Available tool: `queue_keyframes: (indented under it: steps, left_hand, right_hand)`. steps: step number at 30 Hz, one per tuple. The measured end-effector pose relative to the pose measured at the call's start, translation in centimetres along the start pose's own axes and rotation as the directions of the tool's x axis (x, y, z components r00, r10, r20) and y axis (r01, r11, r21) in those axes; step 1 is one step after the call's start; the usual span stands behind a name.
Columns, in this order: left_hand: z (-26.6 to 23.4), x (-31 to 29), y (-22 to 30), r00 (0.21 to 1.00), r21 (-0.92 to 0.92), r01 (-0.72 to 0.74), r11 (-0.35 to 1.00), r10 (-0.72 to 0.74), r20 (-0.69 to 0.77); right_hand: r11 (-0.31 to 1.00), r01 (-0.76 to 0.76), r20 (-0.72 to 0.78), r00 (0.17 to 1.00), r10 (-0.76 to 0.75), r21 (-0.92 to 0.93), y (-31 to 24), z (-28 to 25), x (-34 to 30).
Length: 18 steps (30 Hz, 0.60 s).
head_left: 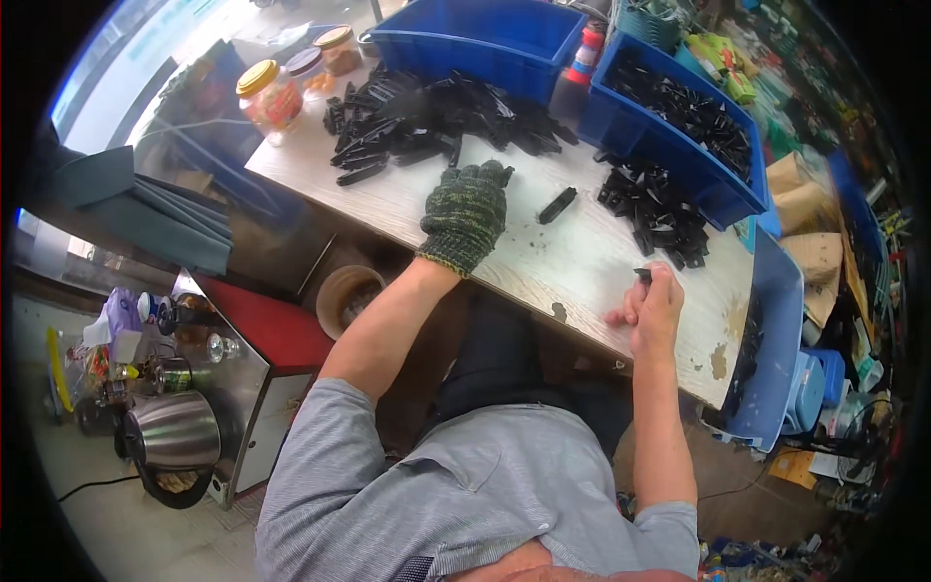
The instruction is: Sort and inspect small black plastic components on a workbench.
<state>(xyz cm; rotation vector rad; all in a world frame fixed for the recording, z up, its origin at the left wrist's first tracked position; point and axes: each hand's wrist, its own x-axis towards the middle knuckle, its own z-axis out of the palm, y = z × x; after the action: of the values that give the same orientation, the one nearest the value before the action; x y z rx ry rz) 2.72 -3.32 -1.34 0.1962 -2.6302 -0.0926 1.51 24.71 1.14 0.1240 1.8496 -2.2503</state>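
My left hand (465,215), in a dark green and black knitted glove, rests over the table just in front of a heap of long black plastic pieces (417,121). Its fingers are bent together and point away from me; whatever lies beneath them is hidden. My bare right hand (656,308) is closed near the table's front edge. A small black piece (643,275) sticks out between its thumb and forefinger. Between the hands, farther back, lies a single black plastic piece (558,205). Smaller black parts (655,213) are heaped beyond my right hand.
At the back stands a blue bin (465,55); another blue bin (669,141) on the right holds many black parts. Lidded jars (270,97) stand at the table's far left. Below, left, are a bucket (335,301) and a steel kettle (179,432). A light-blue tub (776,339) adjoins the right edge.
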Motion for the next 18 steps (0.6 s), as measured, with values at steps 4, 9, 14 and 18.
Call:
queue_keyframes:
  steps: [4,9,14,18]
  left_hand:
    - [-0.7,0.0,-0.6,0.999,0.017,0.037,0.999,-0.036,-0.019]
    - [-0.6,-0.7,0.0,0.986,-0.278,0.001,0.960,-0.047,-0.158]
    - [-2.8,-3.7,7.9,0.997,-0.877,0.030,0.480,-0.079,-0.009]
    - [-1.9,-4.4,12.8,0.998,-0.900,-0.025,0.435,0.057,-0.001]
  right_hand:
    - [1.000,-0.005,-0.034,0.999,0.005,0.010,0.0,-0.1,-0.1]
    - [0.999,0.002,-0.103,0.995,0.001,0.033,-0.1,0.3,-0.1]
    - [0.995,0.022,-0.126,0.992,-0.009,0.101,0.2,0.2,0.4]
    - [0.998,0.050,-0.179,0.983,-0.042,0.043,-1.1,1.6,-0.7]
